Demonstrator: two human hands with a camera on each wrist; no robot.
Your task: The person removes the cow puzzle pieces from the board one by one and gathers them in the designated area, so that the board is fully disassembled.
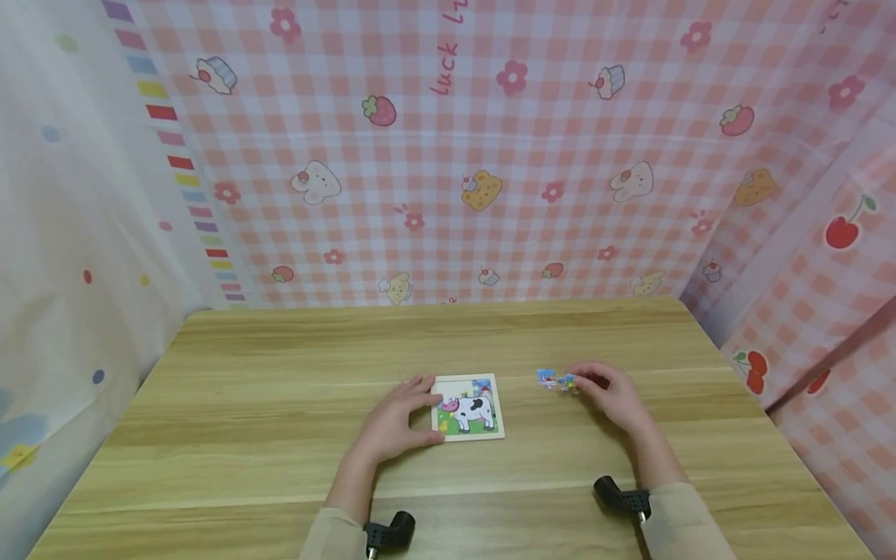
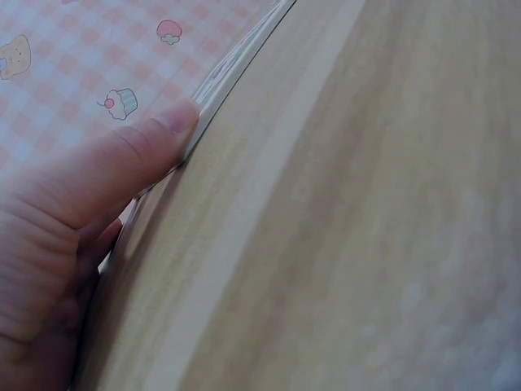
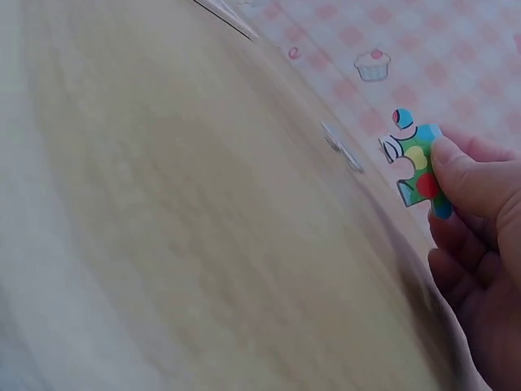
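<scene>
A cow jigsaw puzzle in a pale square frame [image 1: 499, 408] lies on the table; its upper left part shows a bare white patch. My left hand [image 1: 397, 416] holds the frame by its left side, the thumb at the lower left corner. In the left wrist view that thumb [image 2: 167, 134] touches the frame's edge [image 2: 232, 73]. To the right, my right hand [image 1: 616, 395] pinches a colourful puzzle piece [image 3: 422, 167] between thumb and fingers. Just left of it, a loose blue-and-white puzzle piece [image 1: 544, 378] lies on the table.
Under everything is a wood-grain table [image 1: 280, 350]. A pink checked curtain [image 1: 434, 233] hangs behind its far edge, with more curtains at both sides. Black wrist devices [image 1: 392, 531] sit by the sleeves.
</scene>
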